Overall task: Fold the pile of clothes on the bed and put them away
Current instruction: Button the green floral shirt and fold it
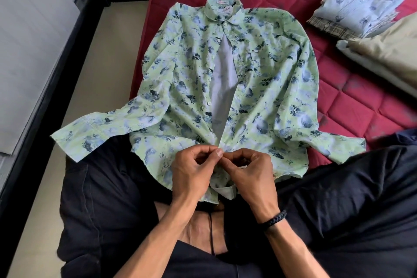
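Lying face up on the red quilted mattress (338,106), the green floral shirt (259,88) has its collar toward the far edge, its hem hanging over the near edge onto the person's dark trousers (101,187), and one sleeve off the side. Both hands meet at the lower placket: the left hand (194,171) and right hand (250,174) each pinch the front edges together with curled fingers. Folded shirts (358,4) are stacked near the far right corner, beside beige cloth (388,52).

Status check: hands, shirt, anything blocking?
Left hand and right hand both pinch the front edges of the green floral button-up shirt. Shirt flat on red quilted mattress, unfolded. No obstruction.
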Demonstrator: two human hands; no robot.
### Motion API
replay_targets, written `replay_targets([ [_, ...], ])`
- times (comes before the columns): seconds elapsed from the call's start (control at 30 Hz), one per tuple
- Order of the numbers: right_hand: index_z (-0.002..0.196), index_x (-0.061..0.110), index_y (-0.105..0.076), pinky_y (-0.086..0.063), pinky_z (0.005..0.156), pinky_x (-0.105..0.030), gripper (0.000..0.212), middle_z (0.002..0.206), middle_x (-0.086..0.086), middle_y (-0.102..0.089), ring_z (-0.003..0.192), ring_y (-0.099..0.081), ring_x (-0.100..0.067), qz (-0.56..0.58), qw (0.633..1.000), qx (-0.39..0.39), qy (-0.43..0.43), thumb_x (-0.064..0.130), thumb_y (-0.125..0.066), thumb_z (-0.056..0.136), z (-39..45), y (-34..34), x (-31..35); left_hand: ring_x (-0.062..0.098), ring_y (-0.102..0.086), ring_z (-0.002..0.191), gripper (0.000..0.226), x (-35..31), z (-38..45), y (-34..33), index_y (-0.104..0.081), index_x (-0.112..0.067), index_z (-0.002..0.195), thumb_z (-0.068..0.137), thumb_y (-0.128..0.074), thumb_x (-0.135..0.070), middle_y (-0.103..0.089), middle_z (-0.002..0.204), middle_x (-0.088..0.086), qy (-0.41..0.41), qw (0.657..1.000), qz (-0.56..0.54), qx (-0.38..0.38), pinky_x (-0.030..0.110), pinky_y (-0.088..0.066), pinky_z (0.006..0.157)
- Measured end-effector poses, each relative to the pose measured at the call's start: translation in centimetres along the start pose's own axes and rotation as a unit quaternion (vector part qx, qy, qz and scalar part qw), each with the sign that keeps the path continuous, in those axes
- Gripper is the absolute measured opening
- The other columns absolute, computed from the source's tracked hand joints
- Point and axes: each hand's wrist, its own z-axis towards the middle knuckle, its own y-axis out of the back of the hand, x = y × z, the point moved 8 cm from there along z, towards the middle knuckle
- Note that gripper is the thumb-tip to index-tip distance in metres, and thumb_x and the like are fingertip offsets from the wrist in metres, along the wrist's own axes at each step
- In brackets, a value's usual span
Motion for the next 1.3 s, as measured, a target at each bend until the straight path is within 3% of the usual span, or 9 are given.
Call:
replay_targets([
  [0.27, 0.086, 0.011, -0.078, -0.058, 0.065, -0.038, 0.012, 0.075, -0.009, -0.077, 0.062, -0.068, -0.017, 0.128, 0.990, 0.032, -0.049, 0.020, -0.077, 0.094, 0.0, -0.7, -0.4, 0.005, -0.075, 0.078, 0.012, -0.8, -0.1, 0.4, -0.077, -0.027, 0.087, 0.088, -0.082, -0.016, -0.078, 0.080, -0.010, -0.043, 0.998, 0.015, -0.032, 0.019, -0.055, 0.072],
  [0.57, 0.093, 0.007, -0.068, -0.051, 0.063, -0.029, 0.024, 0.074, -0.001, -0.063, 0.067, -0.056, -0.013, 0.179, 0.970, 0.113, -0.118, 0.023, -0.057, 0.107, 0.6, -2.4, -2.6, 0.015, -0.064, 0.063, 0.021, 0.6, 0.2, -0.7, -0.060, -0.018, 0.094, 0.089, -0.078, -0.008, -0.078, 0.080, 0.004, 0.057, 0.996, -0.054, 0.036, 0.029, -0.050, 0.066],
  [0.67, 0.090, 0.015, -0.068, -0.051, 0.064, -0.040, 0.022, 0.072, 0.004, -0.066, 0.065, -0.059, -0.014, 0.012, 0.990, 0.119, -0.070, 0.030, -0.060, 0.104, 0.8, -2.1, -2.8, 0.007, -0.064, 0.059, 0.022, 1.1, 0.2, -0.5, -0.061, -0.027, 0.097, 0.089, -0.079, -0.018, -0.076, 0.075, -0.004, 0.038, 0.995, 0.081, 0.038, 0.027, -0.050, 0.063],
  [0.73, 0.088, 0.021, -0.065, -0.050, 0.065, -0.037, 0.014, 0.072, 0.007, -0.067, 0.068, -0.061, -0.014, -0.152, 0.987, 0.039, 0.022, 0.032, -0.065, 0.097, 0.7, -0.9, -1.0, 0.004, -0.067, 0.065, 0.027, 0.4, -0.1, -0.6, -0.060, -0.032, 0.104, 0.088, -0.077, -0.019, -0.072, 0.074, -0.010, -0.019, 0.977, 0.208, 0.038, 0.027, -0.053, 0.066],
  [0.83, 0.090, 0.023, -0.062, -0.048, 0.063, -0.035, 0.013, 0.075, 0.008, -0.065, 0.070, -0.061, -0.016, -0.151, 0.977, -0.063, 0.138, 0.033, -0.071, 0.092, 1.3, 0.0, 3.8, 0.010, -0.071, 0.074, 0.028, -0.6, -0.6, -1.6, -0.060, -0.030, 0.109, 0.089, -0.069, -0.014, -0.072, 0.079, -0.010, -0.090, 0.956, 0.270, 0.066, 0.032, -0.055, 0.067],
  [0.97, 0.100, 0.019, -0.057, -0.051, 0.066, -0.036, 0.038, 0.090, 0.001, -0.064, 0.077, -0.061, -0.021, -0.225, 0.967, -0.051, 0.105, 0.045, -0.079, 0.083, 6.0, -1.7, 3.5, 0.019, -0.074, 0.087, 0.022, -0.7, 0.7, -1.5, -0.070, -0.024, 0.112, 0.090, -0.070, -0.022, -0.078, 0.094, -0.003, -0.048, 0.918, 0.371, 0.130, 0.036, -0.060, 0.075],
  [1.07, 0.091, 0.015, -0.052, -0.046, 0.063, -0.035, 0.050, 0.089, -0.003, -0.059, 0.075, -0.055, -0.024, -0.290, 0.954, -0.047, 0.055, 0.052, -0.083, 0.078, 7.4, -2.4, 1.3, 0.015, -0.074, 0.078, 0.011, -3.3, 2.8, -1.2, -0.076, -0.019, 0.104, 0.095, -0.069, -0.016, -0.077, 0.095, -0.001, -0.090, 0.915, 0.382, 0.093, 0.036, -0.063, 0.073],
  [1.17, 0.081, 0.015, -0.049, -0.043, 0.058, -0.034, 0.042, 0.082, -0.004, -0.056, 0.068, -0.053, -0.025, -0.310, 0.946, -0.078, 0.057, 0.046, -0.078, 0.082, 7.4, -2.1, 1.5, 0.016, -0.067, 0.104, 0.024, -5.8, 5.0, -2.4, -0.072, -0.010, 0.120, 0.098, -0.064, -0.004, -0.070, 0.117, 0.002, -0.188, 0.912, 0.364, 0.027, 0.030, -0.057, 0.097],
  [1.3, 0.090, 0.009, -0.056, -0.042, 0.061, -0.036, 0.024, 0.093, -0.014, -0.060, 0.079, -0.060, -0.034, -0.372, 0.921, -0.080, 0.088, 0.032, -0.057, 0.097, 6.3, -2.6, 3.0, 0.022, -0.067, 0.104, 0.025, -3.2, 6.4, -3.6, -0.071, -0.011, 0.118, 0.093, -0.070, -0.006, -0.071, 0.113, 0.007, -0.155, 0.903, 0.399, 0.032, 0.037, -0.056, 0.094],
])
